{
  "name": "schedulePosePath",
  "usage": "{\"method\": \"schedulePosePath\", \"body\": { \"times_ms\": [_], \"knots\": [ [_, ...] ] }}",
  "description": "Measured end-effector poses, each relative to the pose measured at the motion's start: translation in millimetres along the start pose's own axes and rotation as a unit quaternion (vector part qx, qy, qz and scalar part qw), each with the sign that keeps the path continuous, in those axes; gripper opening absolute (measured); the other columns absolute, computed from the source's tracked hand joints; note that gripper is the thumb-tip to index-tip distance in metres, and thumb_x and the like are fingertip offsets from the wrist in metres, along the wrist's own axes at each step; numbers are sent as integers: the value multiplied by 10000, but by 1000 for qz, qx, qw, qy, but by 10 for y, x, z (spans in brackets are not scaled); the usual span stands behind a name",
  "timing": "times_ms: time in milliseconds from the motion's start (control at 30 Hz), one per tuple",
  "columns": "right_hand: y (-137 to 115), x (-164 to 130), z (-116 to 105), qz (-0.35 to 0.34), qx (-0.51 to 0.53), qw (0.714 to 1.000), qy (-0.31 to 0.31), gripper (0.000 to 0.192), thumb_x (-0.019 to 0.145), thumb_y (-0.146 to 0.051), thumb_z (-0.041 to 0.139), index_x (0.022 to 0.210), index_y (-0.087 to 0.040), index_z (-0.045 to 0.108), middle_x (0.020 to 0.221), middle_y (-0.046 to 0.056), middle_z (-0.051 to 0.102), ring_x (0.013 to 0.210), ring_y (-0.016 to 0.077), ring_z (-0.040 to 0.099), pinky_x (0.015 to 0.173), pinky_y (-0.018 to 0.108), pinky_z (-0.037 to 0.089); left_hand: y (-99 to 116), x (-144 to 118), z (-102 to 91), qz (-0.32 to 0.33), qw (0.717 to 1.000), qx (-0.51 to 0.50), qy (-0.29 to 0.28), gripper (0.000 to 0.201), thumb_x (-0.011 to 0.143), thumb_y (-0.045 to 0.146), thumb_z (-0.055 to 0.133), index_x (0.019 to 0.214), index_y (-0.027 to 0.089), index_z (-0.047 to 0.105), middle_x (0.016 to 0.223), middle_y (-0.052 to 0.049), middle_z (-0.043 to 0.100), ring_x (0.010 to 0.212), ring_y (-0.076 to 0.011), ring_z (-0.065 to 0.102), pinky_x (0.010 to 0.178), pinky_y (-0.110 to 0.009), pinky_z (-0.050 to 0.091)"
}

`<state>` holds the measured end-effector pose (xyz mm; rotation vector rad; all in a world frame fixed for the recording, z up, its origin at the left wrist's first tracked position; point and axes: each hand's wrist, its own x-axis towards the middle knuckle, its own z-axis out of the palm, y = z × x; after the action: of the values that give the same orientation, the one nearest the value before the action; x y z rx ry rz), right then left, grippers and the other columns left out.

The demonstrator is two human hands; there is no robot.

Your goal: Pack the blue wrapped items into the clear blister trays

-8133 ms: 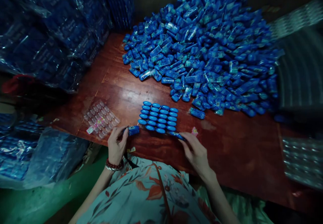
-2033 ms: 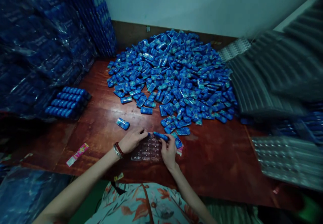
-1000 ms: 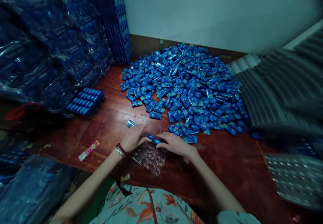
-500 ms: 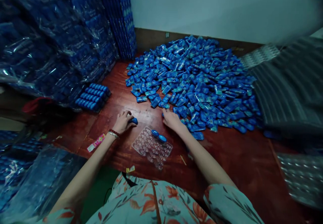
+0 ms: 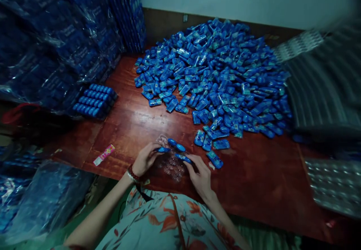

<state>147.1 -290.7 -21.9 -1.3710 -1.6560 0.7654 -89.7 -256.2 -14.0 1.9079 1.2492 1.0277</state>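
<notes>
A clear plastic tray (image 5: 172,171) with moulded hollows lies on the table close to my body. Two blue packs (image 5: 176,144) sit side by side in its far end. My left hand (image 5: 145,159) pinches a small blue pack (image 5: 163,149) over the tray's left side. Between the thumb and fingers of my right hand (image 5: 200,175) is another blue pack (image 5: 183,158), held over the right side. The exact contents of these shiny packs cannot be made out. Several loose packs (image 5: 214,159) lie just beyond my right hand.
A large heap of blue packs (image 5: 217,81) covers the back of the red-brown table (image 5: 132,118). At left stand a filled tray stack (image 5: 96,100) and tall plastic-wrapped stacks (image 5: 62,35). Empty clear trays (image 5: 335,186) are at right. A pink wrapper (image 5: 104,155) lies front left.
Both hands have come back from near the heap to the tray, each with a blue pack. A few packs now lie nearer, at the heap's front edge. The camera view has shifted slightly.
</notes>
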Motion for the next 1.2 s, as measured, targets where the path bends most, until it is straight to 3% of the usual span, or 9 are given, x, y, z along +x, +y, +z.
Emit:
{"method": "schedulePosePath", "body": {
  "times_ms": [167, 300, 467, 567, 700, 800, 867, 1033, 1200],
  "knots": [
    [90, 208, -7, -184, -205, 958, -83, 306, 866, -87, 433, 1129, -165, 570, 1029, 109, 614, 980, 192, 578, 836, 311, 491, -143, 124, 173, 162, 980, 105, -47, 239, 900, 123, 401, 1089, 167, 541, 1046, -104, 599, 966, -164, 568, 802, -304, 503],
    [-122, 457, -158, -188, -342, 899, -201, 332, 850, -56, 415, 1124, -167, 565, 1003, 101, 613, 911, 197, 579, 767, 298, 496, -61, 199, 163, 213, 956, 187, -81, 262, 903, 109, 375, 1106, 157, 535, 1057, -114, 590, 969, -180, 533, 797, -328, 506],
    [-361, 626, -29, -185, -423, 841, -281, 281, 857, -85, 435, 1101, -137, 565, 931, 104, 602, 826, 202, 579, 676, 306, 501, 110, 189, 236, 180, 934, 271, -149, 267, 898, 127, 377, 1101, 159, 548, 1030, -109, 580, 984, -202, 508, 826, -354, 497],
    [-331, 610, 63, -183, -430, 847, -253, 319, 869, -95, 427, 1166, -136, 535, 963, 111, 599, 856, 206, 582, 676, 305, 505, 141, 150, 291, 174, 921, 328, -116, 301, 889, 124, 372, 1135, 145, 544, 1055, -128, 572, 990, -224, 494, 821, -372, 480],
    [-129, 424, 8, -179, -351, 909, -137, 338, 909, -186, 422, 1237, -179, 503, 1050, 100, 593, 924, 178, 579, 783, 281, 489, 182, 76, 272, 147, 888, 433, -47, 365, 890, 147, 379, 1227, 167, 517, 1156, -172, 528, 910, -250, 505, 725, -376, 446],
    [65, 268, -153, -96, -294, 951, 23, 332, 928, -251, 399, 1236, -188, 508, 1083, 99, 573, 976, 163, 556, 825, 265, 458, 285, 51, 263, 98, 884, 457, -17, 400, 893, 288, 448, 1285, 215, 478, 1155, -165, 524, 860, -245, 511, 713, -366, 416],
    [177, 235, -257, -18, -322, 942, 88, 331, 925, -309, 401, 1199, -179, 534, 1004, 101, 588, 941, 191, 547, 798, 308, 448, 396, 92, 342, 95, 899, 428, -4, 430, 888, 336, 463, 1300, 210, 461, 1125, -155, 538, 879, -246, 511, 725, -356, 407],
    [340, 418, -332, 75, -468, 880, 31, 468, 864, -414, 477, 1212, -104, 514, 917, 161, 580, 867, 277, 520, 704, 381, 407, 675, 490, 974, 89, 937, 332, -63, 422, 897, 225, 410, 1318, 203, 424, 1167, -142, 534, 1009, -262, 497, 807, -381, 414],
    [489, 517, -465, 60, -443, 895, 4, 355, 861, -230, 421, 1180, -115, 523, 929, 152, 574, 878, 254, 533, 735, 372, 413, 685, 1015, 1615, -25, 925, 361, -117, 389, 868, 91, 366, 1239, 56, 479, 1116, -232, 550, 1022, -299, 522, 839, -457, 410]
  ]
}}
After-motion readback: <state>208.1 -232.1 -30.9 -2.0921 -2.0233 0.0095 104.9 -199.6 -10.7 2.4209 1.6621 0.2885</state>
